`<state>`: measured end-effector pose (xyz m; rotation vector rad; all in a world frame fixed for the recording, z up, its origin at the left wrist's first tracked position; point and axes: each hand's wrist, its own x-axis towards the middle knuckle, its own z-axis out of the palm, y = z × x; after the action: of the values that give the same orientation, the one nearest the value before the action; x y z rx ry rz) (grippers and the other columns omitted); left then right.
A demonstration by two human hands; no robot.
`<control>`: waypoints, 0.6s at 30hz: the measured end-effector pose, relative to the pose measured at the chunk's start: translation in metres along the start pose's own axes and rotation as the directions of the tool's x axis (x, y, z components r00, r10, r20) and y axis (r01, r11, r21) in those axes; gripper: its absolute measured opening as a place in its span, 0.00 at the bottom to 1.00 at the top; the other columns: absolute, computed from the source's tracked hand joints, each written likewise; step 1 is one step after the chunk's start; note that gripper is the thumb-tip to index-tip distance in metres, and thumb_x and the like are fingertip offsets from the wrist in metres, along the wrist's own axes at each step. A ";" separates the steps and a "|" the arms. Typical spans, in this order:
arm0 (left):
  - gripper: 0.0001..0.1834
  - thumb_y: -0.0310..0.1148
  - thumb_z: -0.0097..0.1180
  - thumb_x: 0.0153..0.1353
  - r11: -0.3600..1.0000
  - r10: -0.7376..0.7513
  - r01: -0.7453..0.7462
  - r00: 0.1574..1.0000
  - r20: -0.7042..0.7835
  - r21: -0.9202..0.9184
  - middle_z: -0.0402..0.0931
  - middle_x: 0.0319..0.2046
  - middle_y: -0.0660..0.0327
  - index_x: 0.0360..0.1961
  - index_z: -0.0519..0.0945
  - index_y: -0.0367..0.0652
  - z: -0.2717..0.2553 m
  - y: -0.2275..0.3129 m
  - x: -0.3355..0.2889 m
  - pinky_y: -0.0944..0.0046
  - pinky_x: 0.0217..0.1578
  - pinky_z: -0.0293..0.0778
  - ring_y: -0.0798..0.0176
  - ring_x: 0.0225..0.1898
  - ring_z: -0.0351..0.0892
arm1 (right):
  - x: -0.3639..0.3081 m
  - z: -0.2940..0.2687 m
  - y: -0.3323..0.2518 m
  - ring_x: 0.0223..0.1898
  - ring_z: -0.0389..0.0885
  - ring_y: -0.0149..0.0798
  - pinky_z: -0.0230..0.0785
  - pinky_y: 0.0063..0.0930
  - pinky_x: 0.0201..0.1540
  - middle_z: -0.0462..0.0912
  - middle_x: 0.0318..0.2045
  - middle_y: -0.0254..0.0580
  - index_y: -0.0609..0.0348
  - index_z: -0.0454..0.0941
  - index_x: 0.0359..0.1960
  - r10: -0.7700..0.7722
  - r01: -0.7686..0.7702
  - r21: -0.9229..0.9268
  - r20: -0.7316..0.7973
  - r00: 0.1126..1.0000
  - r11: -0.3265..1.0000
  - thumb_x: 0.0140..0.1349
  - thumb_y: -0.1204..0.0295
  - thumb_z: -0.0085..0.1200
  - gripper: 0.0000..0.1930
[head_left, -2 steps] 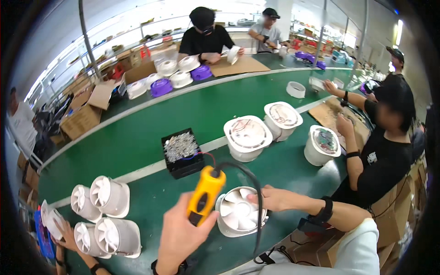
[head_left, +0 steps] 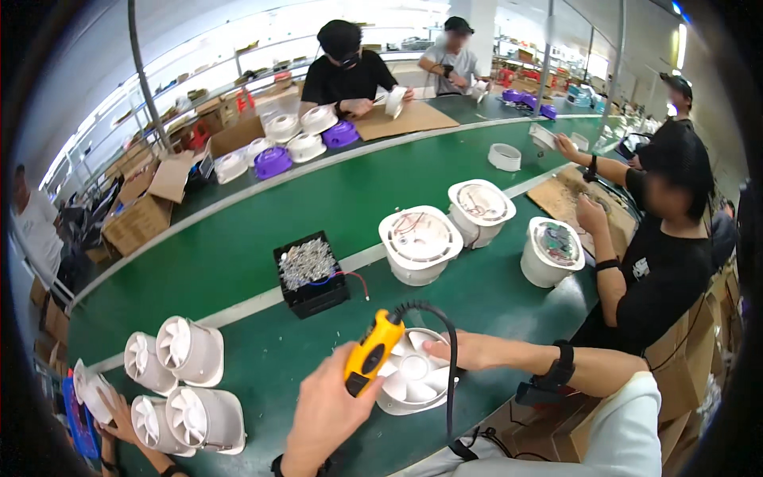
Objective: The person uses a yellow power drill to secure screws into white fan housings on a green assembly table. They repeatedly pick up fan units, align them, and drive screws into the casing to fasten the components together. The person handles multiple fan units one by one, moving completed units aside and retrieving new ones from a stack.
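Observation:
In my left hand [head_left: 330,401] is a yellow-and-black corded electric screwdriver [head_left: 370,350], tilted, with its cord end up. Its lower end is hidden behind my fingers and cannot be made out. Just beside it, a round white fan [head_left: 413,367] with several blades lies face up on the green table. My right hand [head_left: 461,350] grips the fan's right rim, fingertips reaching over the edge onto a blade. The black cord [head_left: 453,374] loops down in front of the fan and of my right hand.
A black box of screws [head_left: 308,270], with a red wire beside it, stands ahead. Beyond the fan are white housings [head_left: 420,245]. Several white fans [head_left: 191,350] stand at left, near another person's hand [head_left: 119,417]. A co-worker [head_left: 668,215] works at right; others sit across the table.
My left hand and the screwdriver have shifted right and slightly down, closer to the fan. My right hand stays on the fan. The whole view has tilted slightly.

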<state>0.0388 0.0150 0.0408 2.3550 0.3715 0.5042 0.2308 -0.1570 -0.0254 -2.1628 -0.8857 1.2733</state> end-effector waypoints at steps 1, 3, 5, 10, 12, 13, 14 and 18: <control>0.26 0.36 0.66 0.48 0.999 -0.051 0.051 0.997 0.050 0.007 0.78 0.30 0.43 0.47 0.72 0.35 0.009 -0.002 -0.001 0.52 0.34 0.74 0.39 0.34 0.78 | -0.008 0.003 -0.006 0.49 0.73 0.46 0.64 0.33 0.53 0.74 0.49 0.57 0.63 0.68 0.57 -0.015 0.016 0.123 -0.013 1.000 0.992 0.64 0.41 0.34 0.36; 0.26 0.36 0.64 0.49 0.992 -0.123 0.122 0.986 0.116 0.019 0.78 0.30 0.44 0.47 0.72 0.35 0.017 0.000 -0.004 0.53 0.34 0.74 0.41 0.34 0.80 | -0.025 0.009 -0.023 0.43 0.73 0.35 0.66 0.27 0.46 0.77 0.46 0.46 0.64 0.69 0.55 0.008 0.008 0.338 -0.046 0.999 0.941 0.65 0.46 0.42 0.32; 0.25 0.35 0.63 0.49 0.982 -0.186 0.188 0.971 0.153 0.004 0.79 0.29 0.45 0.46 0.72 0.35 0.020 0.002 -0.004 0.54 0.34 0.74 0.42 0.33 0.80 | -0.014 0.017 -0.008 0.45 0.72 0.35 0.64 0.27 0.49 0.76 0.46 0.46 0.64 0.67 0.56 0.022 -0.013 0.465 -0.014 1.000 0.885 0.64 0.46 0.44 0.32; 0.23 0.35 0.63 0.47 0.963 -0.267 0.271 0.955 0.126 -0.011 0.79 0.28 0.48 0.43 0.72 0.36 0.017 -0.003 -0.007 0.57 0.33 0.74 0.45 0.32 0.81 | -0.018 0.019 -0.012 0.46 0.70 0.34 0.62 0.27 0.48 0.74 0.44 0.43 0.61 0.65 0.57 0.030 0.031 0.637 -0.085 0.996 0.770 0.59 0.47 0.52 0.33; 0.23 0.34 0.64 0.46 0.963 -0.265 0.269 0.955 0.130 -0.013 0.79 0.27 0.49 0.42 0.72 0.35 0.015 0.001 -0.006 0.58 0.33 0.74 0.47 0.31 0.82 | -0.013 0.015 -0.007 0.41 0.69 0.28 0.63 0.25 0.42 0.74 0.37 0.36 0.59 0.65 0.57 0.063 0.015 0.693 -0.088 0.994 0.720 0.58 0.52 0.57 0.31; 0.23 0.34 0.64 0.47 0.965 -0.260 0.262 0.955 0.144 0.006 0.79 0.27 0.49 0.42 0.72 0.35 0.014 0.002 -0.005 0.58 0.32 0.75 0.49 0.31 0.82 | -0.017 0.015 -0.009 0.39 0.69 0.28 0.63 0.24 0.42 0.73 0.37 0.37 0.59 0.64 0.57 0.043 0.045 0.734 -0.100 0.994 0.678 0.57 0.54 0.59 0.32; 0.23 0.33 0.64 0.47 0.967 -0.254 0.254 0.954 0.158 0.025 0.79 0.27 0.50 0.42 0.72 0.34 0.014 0.003 -0.004 0.59 0.31 0.75 0.51 0.31 0.83 | -0.014 0.015 -0.006 0.39 0.69 0.29 0.63 0.24 0.42 0.73 0.38 0.38 0.59 0.64 0.57 0.028 0.095 0.714 -0.158 0.987 0.694 0.56 0.55 0.59 0.32; 0.21 0.22 0.61 0.50 0.958 -0.187 0.168 0.981 -0.059 -0.232 0.80 0.35 0.54 0.46 0.71 0.33 0.009 -0.009 -0.008 0.68 0.24 0.77 0.67 0.28 0.81 | -0.015 -0.009 0.024 0.52 0.67 0.47 0.66 0.32 0.50 0.66 0.49 0.59 0.60 0.63 0.59 -0.115 0.304 0.311 -0.504 0.856 0.900 0.50 0.50 0.63 0.40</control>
<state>0.0353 0.0133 0.0262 2.0636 0.5292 0.5270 0.2401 -0.1853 -0.0287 -1.8715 -0.5893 0.6795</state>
